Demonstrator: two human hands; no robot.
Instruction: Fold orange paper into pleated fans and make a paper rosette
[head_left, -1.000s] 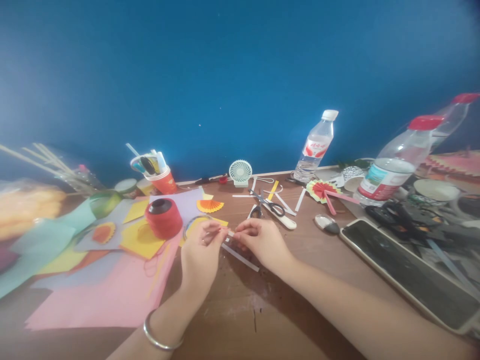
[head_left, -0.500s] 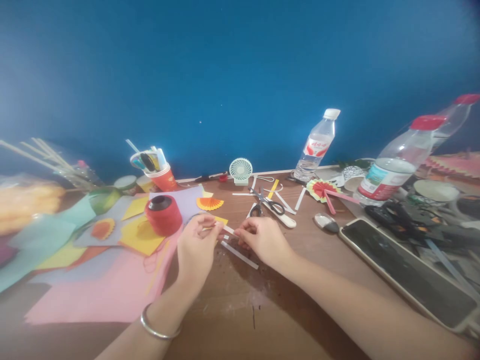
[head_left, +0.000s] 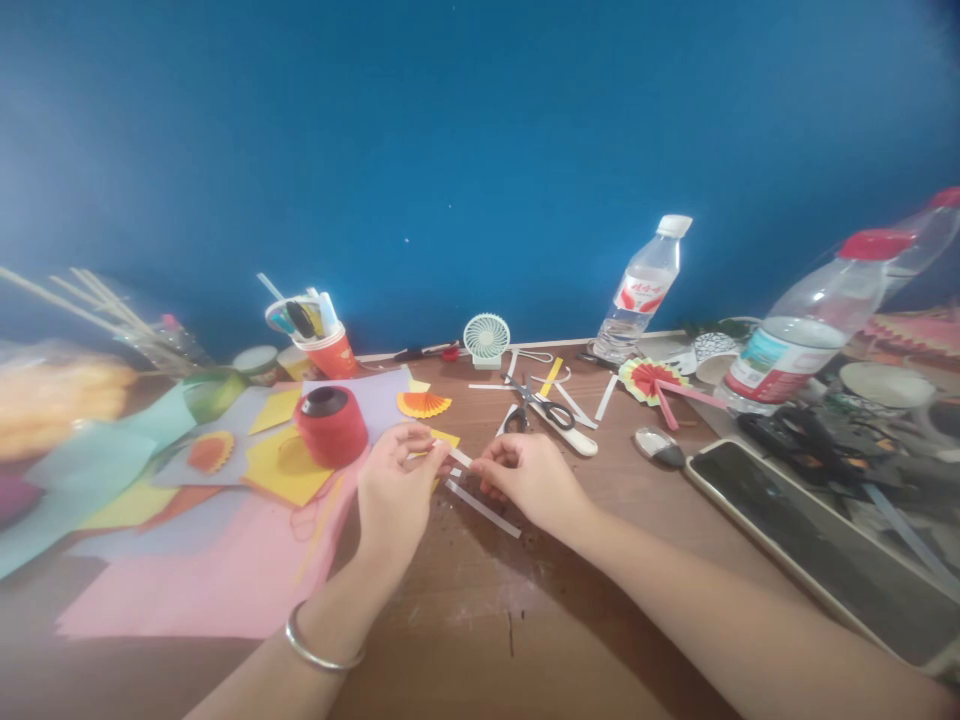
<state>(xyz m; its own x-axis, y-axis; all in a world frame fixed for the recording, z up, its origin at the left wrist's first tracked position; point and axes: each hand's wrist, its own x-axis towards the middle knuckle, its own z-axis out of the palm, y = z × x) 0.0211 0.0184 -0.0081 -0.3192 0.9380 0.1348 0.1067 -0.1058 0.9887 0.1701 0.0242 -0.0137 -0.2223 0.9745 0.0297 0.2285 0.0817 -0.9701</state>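
Observation:
A short white strip (head_left: 460, 457) stretches between my two hands above the table. My left hand (head_left: 401, 485) pinches its left end, and my right hand (head_left: 525, 478) pinches the right end. Yellow paper (head_left: 445, 439) shows just behind my left fingertips; whether they touch it I cannot tell. Below the hands another white strip (head_left: 484, 510) lies on the brown table (head_left: 480, 620). Black-handled scissors (head_left: 537, 400) rest open beyond my right hand, over a white stick-like tool (head_left: 574, 435). An orange folded paper fan (head_left: 424, 403) lies behind my left hand.
Left are a red thread spool (head_left: 331, 428), pink paper (head_left: 187, 590), and a red cup (head_left: 330, 352) of tools. A small fan (head_left: 486, 340) stands at the back. Bottles (head_left: 641, 290), a phone (head_left: 810, 540) and a red-and-yellow paper rosette (head_left: 651, 380) are on the right.
The whole view has shifted slightly, so most objects appear a little further right. Both hands keep their pinch on the white strip, with almost no other movement.

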